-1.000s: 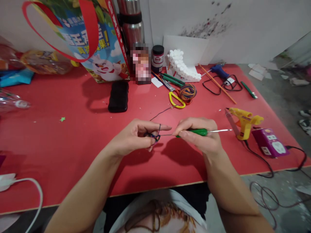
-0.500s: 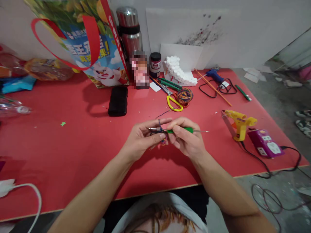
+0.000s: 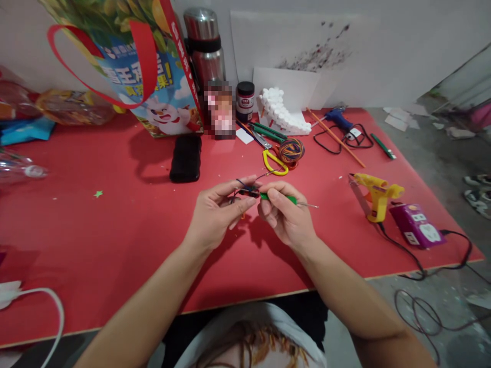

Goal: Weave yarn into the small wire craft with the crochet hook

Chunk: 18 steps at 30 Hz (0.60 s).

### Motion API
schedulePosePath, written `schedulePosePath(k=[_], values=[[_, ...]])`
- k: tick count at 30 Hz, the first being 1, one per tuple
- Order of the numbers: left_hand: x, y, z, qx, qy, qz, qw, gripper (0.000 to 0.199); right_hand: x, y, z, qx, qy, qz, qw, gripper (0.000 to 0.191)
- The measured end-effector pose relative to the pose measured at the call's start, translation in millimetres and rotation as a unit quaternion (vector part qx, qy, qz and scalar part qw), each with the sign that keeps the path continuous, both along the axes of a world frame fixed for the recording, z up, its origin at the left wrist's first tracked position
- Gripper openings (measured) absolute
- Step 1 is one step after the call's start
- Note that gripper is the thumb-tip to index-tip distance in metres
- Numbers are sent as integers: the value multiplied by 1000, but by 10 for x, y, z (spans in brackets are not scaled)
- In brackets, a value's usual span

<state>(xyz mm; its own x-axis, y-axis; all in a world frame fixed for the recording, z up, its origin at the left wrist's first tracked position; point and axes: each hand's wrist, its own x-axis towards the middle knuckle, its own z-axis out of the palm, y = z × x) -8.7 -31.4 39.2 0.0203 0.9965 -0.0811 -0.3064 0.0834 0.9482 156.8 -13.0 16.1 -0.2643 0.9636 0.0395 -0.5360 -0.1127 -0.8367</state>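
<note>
My left hand [image 3: 215, 214] pinches a small piece of dark multicoloured crochet work [image 3: 249, 191] between thumb and fingers. Yarn runs over its index finger. In my right hand [image 3: 289, 212] is a crochet hook with a green handle [image 3: 288, 198], gripped between thumb and fingers; its thin metal tip reaches left into the crochet work, and its other metal end sticks out to the right. The fingers hide part of the piece. A strand leads back toward a ball of multicoloured yarn [image 3: 291, 151], which lies by scissors with a yellow handle loop [image 3: 275, 166].
A black case [image 3: 186, 158] lies behind my hands at left. A bag with red handles [image 3: 161, 102], a steel thermos [image 3: 207, 56] and a dark jar [image 3: 245, 101] stand along the wall. At right are a yellow glue gun [image 3: 378, 194] and a purple power box [image 3: 418, 225] with cables.
Both hands have shifted slightly up, away from me. The crochet hook now slopes down to the right, and the crochet work has turned in my left fingers.
</note>
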Motion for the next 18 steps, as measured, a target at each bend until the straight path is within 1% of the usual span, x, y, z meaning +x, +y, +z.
schedulePosePath(k=[3,6,8,10,13,15,18], values=[[24,14,-37,17,1,27,999,33,-11,-14,9,5,6,23,1000,21],[39,34,-57,2,6,43,999,25,-11,-29,15,26,8,11,1000,20],[49,43,-47,-29,-1,49,998,30,-9,-43,11,50,10,-14,999,17],[63,43,-23,-54,-7,57,997,39,-4,-57,1,77,-2,-37,996,15],[84,30,13,-54,-6,63,997,48,10,-63,-14,103,-37,-64,992,15],[89,20,20,-42,-10,53,998,45,17,-47,-17,107,-44,-73,991,15],[78,13,-5,-20,-20,33,999,35,13,-8,-13,101,-23,-74,992,13]])
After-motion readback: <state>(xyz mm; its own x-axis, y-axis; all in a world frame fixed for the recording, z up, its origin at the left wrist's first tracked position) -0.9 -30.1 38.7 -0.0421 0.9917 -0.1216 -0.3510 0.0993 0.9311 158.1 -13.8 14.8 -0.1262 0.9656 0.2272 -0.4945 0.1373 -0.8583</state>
